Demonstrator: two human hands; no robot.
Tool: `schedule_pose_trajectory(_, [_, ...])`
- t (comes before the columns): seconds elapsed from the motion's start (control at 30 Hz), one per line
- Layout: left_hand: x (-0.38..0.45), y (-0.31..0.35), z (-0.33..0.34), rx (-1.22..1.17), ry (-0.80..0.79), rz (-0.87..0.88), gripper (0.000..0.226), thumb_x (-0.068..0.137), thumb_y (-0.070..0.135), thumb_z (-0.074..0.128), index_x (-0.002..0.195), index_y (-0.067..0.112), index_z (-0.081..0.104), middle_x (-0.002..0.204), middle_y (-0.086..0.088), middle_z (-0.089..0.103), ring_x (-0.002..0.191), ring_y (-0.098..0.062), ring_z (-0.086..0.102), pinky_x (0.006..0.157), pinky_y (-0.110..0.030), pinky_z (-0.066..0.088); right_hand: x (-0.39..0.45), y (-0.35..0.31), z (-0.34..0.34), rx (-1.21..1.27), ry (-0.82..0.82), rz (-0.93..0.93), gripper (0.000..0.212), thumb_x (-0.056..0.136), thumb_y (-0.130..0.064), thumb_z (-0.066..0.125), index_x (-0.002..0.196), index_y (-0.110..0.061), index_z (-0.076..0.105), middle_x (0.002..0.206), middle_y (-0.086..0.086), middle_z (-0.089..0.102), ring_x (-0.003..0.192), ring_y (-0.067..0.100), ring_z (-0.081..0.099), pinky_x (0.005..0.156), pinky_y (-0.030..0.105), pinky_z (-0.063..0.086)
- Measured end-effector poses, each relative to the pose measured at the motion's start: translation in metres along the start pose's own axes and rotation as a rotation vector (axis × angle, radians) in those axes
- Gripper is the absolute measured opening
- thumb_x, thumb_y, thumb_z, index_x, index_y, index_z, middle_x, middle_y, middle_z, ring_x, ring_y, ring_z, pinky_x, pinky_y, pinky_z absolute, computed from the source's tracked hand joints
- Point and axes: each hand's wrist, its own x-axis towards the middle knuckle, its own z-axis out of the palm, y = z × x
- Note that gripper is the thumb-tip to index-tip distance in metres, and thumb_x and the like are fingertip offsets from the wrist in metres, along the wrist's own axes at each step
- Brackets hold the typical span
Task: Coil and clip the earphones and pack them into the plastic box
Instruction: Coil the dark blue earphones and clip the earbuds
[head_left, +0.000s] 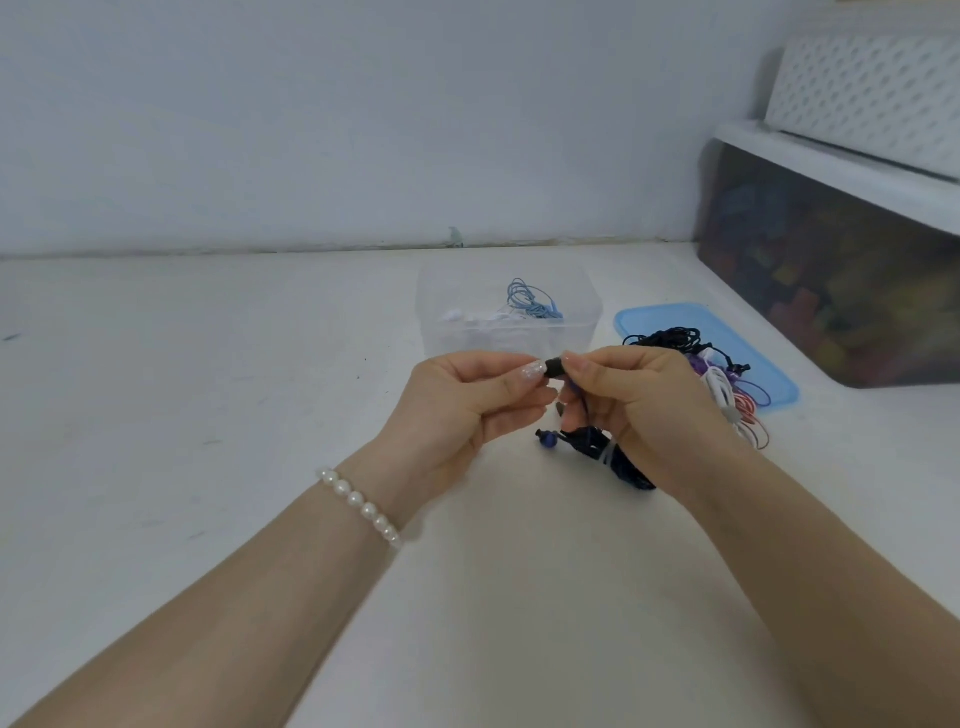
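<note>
Clipping comes now: my left hand (467, 402) pinches the small black clip (555, 368), my right hand (631, 402) grips the coiled dark-blue earphones (597, 447); next, clip over coil.

Two bare forearms come in from the bottom edge of the view, with no sleeves covering them up to where the picture ends. The left wrist carries a bracelet (361, 505) of rounded, pearl-like white beads strung in a single row, sitting just behind the left hand (467, 410). The thumbnail (531, 372) on that hand has a pale, glittery finish that catches the light. The right hand (636, 402) shows plain, short nails, and its wrist and fingers carry nothing, whether ring, watch or band.
</note>
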Motion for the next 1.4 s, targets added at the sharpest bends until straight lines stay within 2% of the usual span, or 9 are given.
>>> schedule_pose_trajectory(0.23, [0.005,-0.003,-0.002,0.104,-0.003,0.131,0.018,0.056,0.014,0.068,0.070,0.004,0.064,0.057,-0.004,0.068,0.045,-0.010,0.060,0.051,-0.020,0.052,-0.006,-0.007,0.003,0.050,-0.078,0.096,0.015,0.074,-0.011,0.060,0.067,0.003,0.061,0.049,0.006,0.054,0.038,0.014,0.046,0.043,0.021,0.043])
schedule_pose_trajectory(0.33, [0.005,-0.003,-0.003,0.180,-0.012,0.230,0.011,0.058,0.014,0.071,0.066,0.007,0.066,0.059,-0.005,0.069,0.045,-0.012,0.060,0.051,-0.022,0.051,-0.007,-0.011,0.004,0.065,-0.101,0.131,0.017,0.069,-0.014,0.061,0.068,0.003,0.060,0.050,0.005,0.053,0.039,0.013,0.044,0.044,0.020,0.042])
schedule_pose_trajectory(0.47, [0.005,-0.003,-0.001,0.311,-0.003,0.319,0.010,0.074,-0.004,0.066,0.070,0.005,0.067,0.054,0.002,0.067,0.046,-0.009,0.062,0.051,-0.019,0.052,-0.007,-0.010,0.005,0.059,-0.077,0.129,0.015,0.070,-0.013,0.063,0.064,0.001,0.061,0.051,0.005,0.052,0.040,0.013,0.043,0.044,0.020,0.042])
schedule_pose_trajectory(0.7, [0.007,-0.005,-0.004,0.128,-0.052,0.131,0.005,0.071,0.004,0.064,0.068,0.001,0.066,0.058,-0.006,0.068,0.049,-0.012,0.063,0.053,-0.021,0.053,-0.006,-0.009,0.004,0.005,-0.060,0.103,0.017,0.078,-0.005,0.060,0.063,0.001,0.061,0.050,0.006,0.053,0.039,0.013,0.044,0.043,0.018,0.042])
schedule_pose_trajectory(0.97, [0.007,0.002,-0.002,0.359,0.045,0.187,0.007,0.076,0.012,0.071,0.071,0.008,0.069,0.057,0.002,0.067,0.051,-0.009,0.063,0.055,-0.019,0.054,0.000,-0.005,-0.002,-0.216,0.070,-0.012,0.012,0.079,-0.015,0.066,0.071,-0.006,0.069,0.053,0.001,0.063,0.044,0.016,0.058,0.062,0.031,0.049])
schedule_pose_trajectory(1.1, [0.000,0.005,-0.007,0.727,0.065,0.234,0.025,0.057,0.030,0.084,0.060,0.017,0.063,0.043,0.015,0.053,0.041,0.000,0.043,0.041,-0.012,0.034,0.001,-0.005,-0.008,-0.211,0.117,0.008,0.008,0.078,-0.016,0.068,0.075,-0.008,0.071,0.059,0.001,0.067,0.050,0.016,0.062,0.060,0.026,0.047])
schedule_pose_trajectory(1.23, [-0.009,-0.006,-0.001,1.314,-0.102,0.279,0.037,0.050,0.049,0.084,0.068,0.025,0.062,0.065,0.013,0.054,0.063,-0.001,0.045,0.057,-0.014,0.034,0.005,-0.004,-0.011,-0.276,0.164,0.046,0.013,0.081,-0.023,0.066,0.071,-0.015,0.069,0.059,-0.005,0.069,0.053,0.008,0.063,0.058,0.021,0.043])
schedule_pose_trajectory(1.33, [-0.008,-0.012,0.000,1.455,-0.168,0.328,0.031,0.060,0.048,0.078,0.074,0.024,0.064,0.079,0.008,0.058,0.078,-0.010,0.048,0.071,-0.023,0.038,0.008,-0.001,-0.013,-0.369,0.202,0.015,0.016,0.082,-0.023,0.065,0.068,-0.017,0.069,0.054,-0.009,0.067,0.047,0.002,0.056,0.055,0.019,0.041])
schedule_pose_trajectory(1.4, [-0.007,-0.012,-0.004,1.441,-0.198,0.365,0.021,0.068,0.037,0.075,0.076,0.020,0.067,0.082,0.004,0.061,0.079,-0.013,0.050,0.068,-0.017,0.037,0.009,0.002,-0.015,-0.494,0.185,-0.002,0.014,0.081,-0.023,0.067,0.069,-0.018,0.071,0.052,-0.011,0.065,0.046,0.002,0.051,0.049,0.014,0.041])
